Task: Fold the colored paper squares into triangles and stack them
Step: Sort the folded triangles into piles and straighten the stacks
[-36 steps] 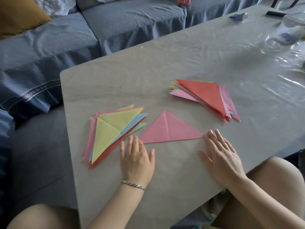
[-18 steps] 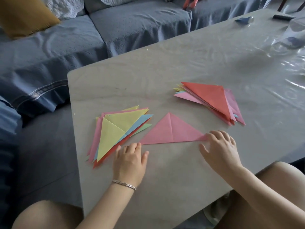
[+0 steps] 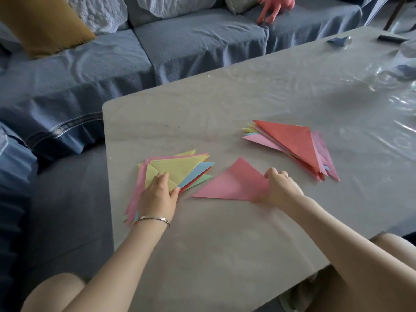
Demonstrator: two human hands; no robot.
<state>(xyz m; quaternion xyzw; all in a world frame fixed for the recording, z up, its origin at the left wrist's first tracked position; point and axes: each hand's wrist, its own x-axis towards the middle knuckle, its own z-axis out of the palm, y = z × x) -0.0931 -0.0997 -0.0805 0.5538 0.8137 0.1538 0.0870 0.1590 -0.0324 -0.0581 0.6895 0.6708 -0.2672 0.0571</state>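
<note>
Pinching: your right hand (image 3: 278, 188) nips the pink triangle (image 3: 231, 183) at its right corner.
Left hand (image 3: 157, 194): on stack (image 3: 180, 167), grip unclear.
Paper: light, limp; hold corners.

right hand (image 3: 279, 188) blurred, pink toy (image 3: 273, 5) cropped

Pale grey table (image 3: 225, 255) under crinkly clear plastic sheet (image 3: 382, 104), blue fabric sofa (image 3: 191, 48) sits behind, mustard-yellow cushion (image 3: 42, 25), white quilted cushion (image 3: 99, 12), pink soft toy (image 3: 273, 5) on the seat.
</note>
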